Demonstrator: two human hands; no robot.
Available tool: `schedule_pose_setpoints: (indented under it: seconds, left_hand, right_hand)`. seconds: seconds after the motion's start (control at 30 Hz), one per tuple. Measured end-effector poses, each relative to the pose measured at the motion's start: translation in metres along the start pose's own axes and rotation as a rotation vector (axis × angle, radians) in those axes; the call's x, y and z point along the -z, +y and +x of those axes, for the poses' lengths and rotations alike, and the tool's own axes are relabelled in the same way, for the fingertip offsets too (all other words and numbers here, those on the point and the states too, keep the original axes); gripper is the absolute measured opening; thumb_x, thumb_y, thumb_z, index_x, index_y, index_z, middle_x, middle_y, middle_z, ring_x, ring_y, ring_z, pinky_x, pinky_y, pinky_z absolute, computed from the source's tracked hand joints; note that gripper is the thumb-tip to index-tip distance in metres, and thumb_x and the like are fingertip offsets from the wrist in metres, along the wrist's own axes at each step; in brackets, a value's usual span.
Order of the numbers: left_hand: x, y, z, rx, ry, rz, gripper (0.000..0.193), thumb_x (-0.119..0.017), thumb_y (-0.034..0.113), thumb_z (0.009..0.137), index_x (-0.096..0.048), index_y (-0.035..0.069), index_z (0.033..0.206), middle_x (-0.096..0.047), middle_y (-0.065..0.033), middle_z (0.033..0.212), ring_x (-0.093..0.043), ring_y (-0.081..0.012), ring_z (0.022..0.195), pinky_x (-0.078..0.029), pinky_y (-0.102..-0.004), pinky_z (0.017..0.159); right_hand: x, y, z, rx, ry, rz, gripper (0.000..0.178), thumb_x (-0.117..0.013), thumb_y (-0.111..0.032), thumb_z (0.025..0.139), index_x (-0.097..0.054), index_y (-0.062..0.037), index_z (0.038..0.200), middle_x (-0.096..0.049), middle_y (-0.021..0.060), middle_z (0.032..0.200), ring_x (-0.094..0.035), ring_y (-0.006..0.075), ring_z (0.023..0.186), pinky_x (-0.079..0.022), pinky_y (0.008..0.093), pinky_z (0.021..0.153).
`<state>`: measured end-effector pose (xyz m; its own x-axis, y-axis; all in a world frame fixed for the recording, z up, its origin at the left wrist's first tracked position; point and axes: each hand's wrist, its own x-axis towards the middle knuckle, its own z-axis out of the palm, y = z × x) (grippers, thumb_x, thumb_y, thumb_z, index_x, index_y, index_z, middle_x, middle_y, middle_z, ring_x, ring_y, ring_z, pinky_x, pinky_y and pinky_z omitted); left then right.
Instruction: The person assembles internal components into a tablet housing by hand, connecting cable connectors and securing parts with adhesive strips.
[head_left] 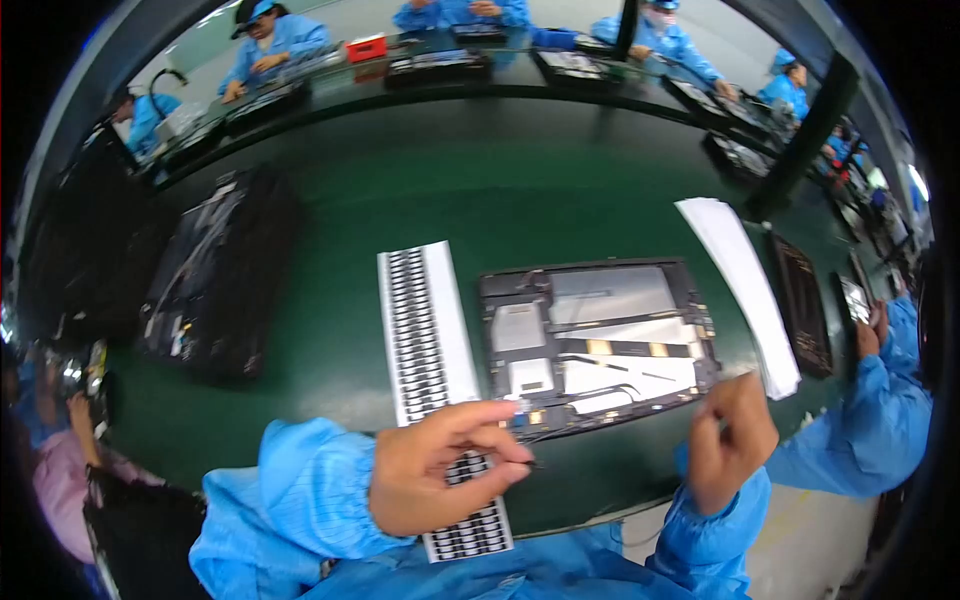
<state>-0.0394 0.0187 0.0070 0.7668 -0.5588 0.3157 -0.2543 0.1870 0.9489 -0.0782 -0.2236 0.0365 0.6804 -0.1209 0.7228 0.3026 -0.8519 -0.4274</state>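
Note:
An opened flat electronic device (625,350), black-framed with silver panels and dark ribbon cables, lies on the green table before me. Over the device's near left corner is my left hand (445,468), thumb and middle finger closed in a pinch; a tiny dark bit shows at their tips, too small to name. Beneath that hand runs a white sheet with rows of small black stickers (418,330), partly covered by it. My right hand (733,440), somewhat blurred, is curled closed by the device's near right corner. Whatever its fingers may hold is hidden.
A stack of white paper strips (740,290) lies right of the device, beside a dark frame (800,305). Black trays with cables (215,270) stand at the left. Co-workers in blue work along a far bench (600,100); others sit at both sides.

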Motion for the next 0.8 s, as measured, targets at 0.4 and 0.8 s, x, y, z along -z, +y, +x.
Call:
schedule_pose_setpoints:
  seconds: [0.4,0.8]
  left_hand:
    - [-0.01,0.006,0.004,0.107,0.123,-0.097,0.036,-0.058,-0.013,0.073,-0.046,-0.008,0.106,-0.058,-0.0174,0.09,-0.059,-0.0217,0.089,-0.047,-0.0311,0.081]
    - [-0.034,0.012,0.029,0.609,0.158,-0.619,0.029,-0.057,-0.006,0.077,-0.047,-0.006,0.105,-0.058,-0.0186,0.098,-0.059,-0.0224,0.091,-0.049,-0.028,0.079]
  right_hand:
    - [0.067,0.177,-0.005,-0.432,-0.042,-0.574,0.013,-0.055,-0.012,0.064,-0.064,-0.0019,0.067,-0.059,0.0175,0.063,-0.058,0.0329,0.059,-0.047,0.0354,0.057]
    - [0.01,0.006,-0.016,-0.067,-0.312,0.398,0.019,-0.067,0.004,0.06,-0.063,-0.0009,0.077,-0.059,0.0097,0.069,-0.058,0.0199,0.063,-0.047,0.0284,0.058]
